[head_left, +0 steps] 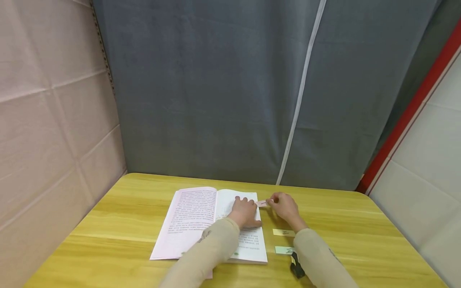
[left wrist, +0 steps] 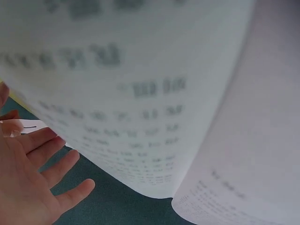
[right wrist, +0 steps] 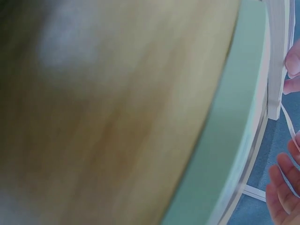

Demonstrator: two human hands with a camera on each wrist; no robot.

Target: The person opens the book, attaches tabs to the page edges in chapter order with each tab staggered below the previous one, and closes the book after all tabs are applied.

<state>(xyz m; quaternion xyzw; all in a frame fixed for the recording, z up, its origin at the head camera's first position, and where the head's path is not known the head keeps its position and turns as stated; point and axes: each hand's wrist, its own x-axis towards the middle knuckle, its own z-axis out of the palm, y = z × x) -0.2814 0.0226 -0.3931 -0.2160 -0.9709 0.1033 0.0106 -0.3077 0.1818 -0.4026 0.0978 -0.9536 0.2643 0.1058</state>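
An open book point(head_left: 187, 224) with printed pages lies on the table. My left hand point(head_left: 245, 213) rests on its right page, fingers spread, fingertips near the outer edge. The left wrist view shows this hand point(left wrist: 33, 173) beside a curved page point(left wrist: 136, 117). A pale pink paper strip point(head_left: 261, 203) with a black mark sticks out past that edge. My right hand point(head_left: 284, 207) pinches its outer end. In the right wrist view, the right hand point(right wrist: 286, 187) holds the thin strip point(right wrist: 288, 121) beside the book's edge point(right wrist: 277, 61); whether the strip touches the page is unclear.
On the table right of the book lie a yellow strip point(head_left: 283, 232) and a green strip point(head_left: 284, 250), both marked in black. A small black object point(head_left: 297, 267) sits by the right forearm. Behind the table hangs a grey curtain point(head_left: 216, 100).
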